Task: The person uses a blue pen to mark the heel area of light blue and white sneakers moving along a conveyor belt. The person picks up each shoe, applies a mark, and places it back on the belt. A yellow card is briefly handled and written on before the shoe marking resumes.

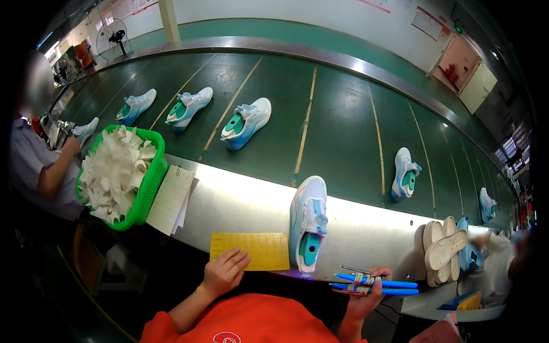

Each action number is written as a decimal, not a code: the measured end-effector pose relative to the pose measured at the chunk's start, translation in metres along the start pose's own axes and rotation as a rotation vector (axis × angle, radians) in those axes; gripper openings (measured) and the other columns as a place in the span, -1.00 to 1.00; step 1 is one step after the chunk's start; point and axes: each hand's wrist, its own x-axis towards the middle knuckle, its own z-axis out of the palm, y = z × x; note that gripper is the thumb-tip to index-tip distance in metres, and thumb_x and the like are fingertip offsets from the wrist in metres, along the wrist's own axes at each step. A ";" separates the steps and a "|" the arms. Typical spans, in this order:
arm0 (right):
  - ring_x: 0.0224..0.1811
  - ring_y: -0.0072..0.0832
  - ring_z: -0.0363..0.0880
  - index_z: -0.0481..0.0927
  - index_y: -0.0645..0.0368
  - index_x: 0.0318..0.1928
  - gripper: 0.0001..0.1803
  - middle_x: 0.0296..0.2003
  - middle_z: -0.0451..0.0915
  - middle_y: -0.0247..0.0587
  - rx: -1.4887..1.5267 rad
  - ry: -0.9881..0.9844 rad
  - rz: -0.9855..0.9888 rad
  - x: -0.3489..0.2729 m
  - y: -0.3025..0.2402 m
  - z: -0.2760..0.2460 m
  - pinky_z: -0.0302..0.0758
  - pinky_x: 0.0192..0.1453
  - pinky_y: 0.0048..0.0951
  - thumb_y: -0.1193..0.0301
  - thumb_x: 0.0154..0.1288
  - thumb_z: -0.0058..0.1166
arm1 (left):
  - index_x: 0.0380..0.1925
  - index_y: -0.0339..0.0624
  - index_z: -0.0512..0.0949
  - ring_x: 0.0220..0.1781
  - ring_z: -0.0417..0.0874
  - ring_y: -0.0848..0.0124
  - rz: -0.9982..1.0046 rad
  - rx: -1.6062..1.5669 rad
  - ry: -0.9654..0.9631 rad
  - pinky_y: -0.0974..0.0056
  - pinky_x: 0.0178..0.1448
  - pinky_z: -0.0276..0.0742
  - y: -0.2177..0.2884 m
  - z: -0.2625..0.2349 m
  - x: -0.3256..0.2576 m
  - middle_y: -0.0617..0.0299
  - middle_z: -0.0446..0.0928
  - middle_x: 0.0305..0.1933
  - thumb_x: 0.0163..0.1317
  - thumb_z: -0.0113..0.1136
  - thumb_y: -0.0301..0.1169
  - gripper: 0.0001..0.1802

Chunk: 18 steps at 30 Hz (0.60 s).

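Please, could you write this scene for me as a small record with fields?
Left hand: over the near-left part of a yellow card
Right hand: holding blue pen-like tools
Nearest shoe: white and blue, on the metal ledge, toe toward the belt
Belt: green, carrying more shoes
Basket: green, heaped with white scraps
Soles: cream, right side

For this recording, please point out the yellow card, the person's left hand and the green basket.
Yellow card point(269, 252): head view, on its uncovered right half.
Left hand point(225, 271): head view, on its back.
Green basket point(147, 192): head view, on its right wall.
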 end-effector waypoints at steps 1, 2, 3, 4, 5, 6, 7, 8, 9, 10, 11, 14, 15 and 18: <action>-0.56 -0.67 0.23 0.24 0.13 -0.32 -0.64 -0.50 0.24 -0.31 -0.004 -0.024 0.018 0.000 0.000 0.001 0.20 -0.64 -0.68 0.13 0.12 -0.03 | -0.24 -0.12 0.58 -0.05 0.57 0.29 -0.014 -0.028 -0.011 0.25 -0.05 0.51 0.001 -0.005 0.002 0.24 0.57 -0.13 -0.09 0.24 -0.37 -0.68; -0.56 -0.67 0.23 0.24 0.13 -0.32 -0.64 -0.50 0.24 -0.31 -0.017 -0.023 0.013 -0.001 0.001 0.000 0.19 -0.64 -0.68 0.12 0.12 -0.03 | -0.25 -0.12 0.58 -0.05 0.56 0.29 -0.028 -0.055 -0.021 0.25 -0.05 0.51 0.003 -0.010 0.004 0.24 0.56 -0.12 -0.10 0.27 -0.32 -0.66; -0.56 -0.66 0.23 0.24 0.14 -0.32 -0.63 -0.50 0.24 -0.30 -0.030 -0.021 0.007 -0.002 0.003 0.000 0.19 -0.64 -0.68 0.12 0.11 -0.03 | -0.25 -0.12 0.57 -0.04 0.56 0.30 -0.041 -0.083 -0.032 0.25 -0.05 0.50 0.004 -0.013 0.004 0.24 0.56 -0.11 -0.11 0.30 -0.27 -0.64; -0.57 -0.66 0.22 0.24 0.14 -0.32 -0.63 -0.50 0.24 -0.30 -0.037 -0.019 0.001 -0.001 0.004 -0.001 0.18 -0.64 -0.68 0.12 0.11 -0.03 | -0.32 -0.13 0.58 -0.11 0.58 0.32 0.037 -0.083 0.014 0.29 -0.11 0.51 0.002 -0.010 -0.009 0.28 0.58 -0.19 -0.14 0.34 -0.18 -0.63; -0.57 -0.66 0.22 0.24 0.14 -0.32 -0.63 -0.50 0.24 -0.29 -0.038 -0.011 -0.009 -0.001 0.006 -0.001 0.17 -0.65 -0.68 0.12 0.11 -0.03 | -0.37 -0.12 0.58 -0.24 0.61 0.38 0.100 -0.137 0.068 0.34 -0.22 0.52 0.007 -0.008 -0.020 0.31 0.60 -0.31 -0.14 0.37 -0.21 -0.67; -0.58 -0.65 0.21 0.24 0.15 -0.32 -0.63 -0.50 0.24 -0.29 -0.040 -0.002 -0.020 -0.001 0.009 -0.001 0.16 -0.65 -0.68 0.12 0.10 -0.03 | -0.38 -0.11 0.59 -0.30 0.62 0.39 0.059 -0.310 -0.008 0.36 -0.27 0.52 0.012 -0.004 -0.031 0.30 0.60 -0.36 -0.14 0.38 -0.23 -0.68; -0.59 -0.65 0.20 0.24 0.15 -0.32 -0.63 -0.50 0.24 -0.29 -0.047 -0.004 -0.031 -0.002 0.011 0.001 0.16 -0.65 -0.68 0.12 0.10 -0.03 | -0.39 -0.11 0.59 -0.37 0.63 0.41 0.008 -0.486 -0.075 0.39 -0.32 0.52 0.015 -0.002 -0.039 0.29 0.60 -0.41 -0.14 0.40 -0.25 -0.70; -0.59 -0.66 0.21 0.23 0.14 -0.32 -0.64 -0.50 0.23 -0.30 -0.058 -0.014 -0.029 -0.002 0.013 0.001 0.17 -0.66 -0.69 0.13 0.10 -0.04 | -0.37 -0.17 0.59 -0.39 0.64 0.44 -0.136 -0.606 -0.240 0.42 -0.37 0.51 0.018 0.000 -0.039 0.23 0.60 -0.44 -0.14 0.41 -0.28 -0.68; -0.60 -0.67 0.21 0.23 0.14 -0.33 -0.65 -0.51 0.23 -0.32 -0.069 -0.024 -0.026 -0.003 0.015 0.001 0.18 -0.66 -0.70 0.14 0.10 -0.05 | -0.30 -0.26 0.58 -0.35 0.64 0.40 -0.434 -0.854 -0.377 0.42 -0.32 0.53 0.023 0.007 -0.037 0.16 0.60 -0.40 -0.02 0.33 -0.30 -0.68; -0.60 -0.69 0.22 0.22 0.13 -0.34 -0.67 -0.52 0.22 -0.33 -0.070 -0.032 -0.021 -0.002 0.015 0.000 0.19 -0.67 -0.71 0.15 0.10 -0.07 | -0.25 -0.30 0.56 -0.35 0.64 0.39 -0.678 -1.200 -0.425 0.41 -0.30 0.53 0.018 0.019 -0.042 0.12 0.60 -0.38 0.09 0.19 -0.19 -0.62; -0.60 -0.67 0.21 0.23 0.14 -0.33 -0.66 -0.51 0.23 -0.32 -0.069 -0.032 -0.008 -0.003 0.014 0.000 0.18 -0.67 -0.70 0.15 0.09 -0.06 | -0.21 -0.35 0.54 -0.34 0.64 0.37 -0.921 -1.552 -0.463 0.41 -0.27 0.53 0.012 0.034 -0.046 0.08 0.59 -0.36 0.21 0.06 -0.08 -0.53; -0.61 -0.66 0.19 0.24 0.15 -0.32 -0.64 -0.50 0.24 -0.28 -0.065 -0.027 0.031 -0.005 0.010 0.000 0.16 -0.66 -0.68 0.15 0.08 -0.03 | -0.14 -0.41 0.48 -0.34 0.65 0.31 -1.216 -1.683 -0.476 0.37 -0.23 0.53 -0.001 0.049 -0.038 -0.01 0.58 -0.38 0.24 -0.55 0.26 -0.10; -0.62 -0.66 0.19 0.24 0.15 -0.32 -0.65 -0.50 0.24 -0.28 -0.065 -0.023 0.045 -0.005 0.007 0.001 0.16 -0.66 -0.68 0.15 0.08 -0.04 | -0.13 -0.38 0.48 -0.35 0.65 0.30 -1.319 -1.768 -0.451 0.36 -0.23 0.54 -0.005 0.049 -0.034 -0.02 0.58 -0.37 0.25 -0.55 0.25 -0.12; -0.64 -0.67 0.20 0.25 0.15 -0.32 -0.66 -0.50 0.24 -0.28 -0.058 -0.015 0.047 -0.006 0.010 -0.004 0.17 -0.68 -0.69 0.16 0.09 -0.05 | -0.08 -0.34 0.46 -0.13 0.58 0.30 -1.153 -1.466 -0.247 0.33 -0.05 0.47 0.005 0.037 -0.035 0.04 0.54 -0.16 0.33 -0.20 -0.06 -0.48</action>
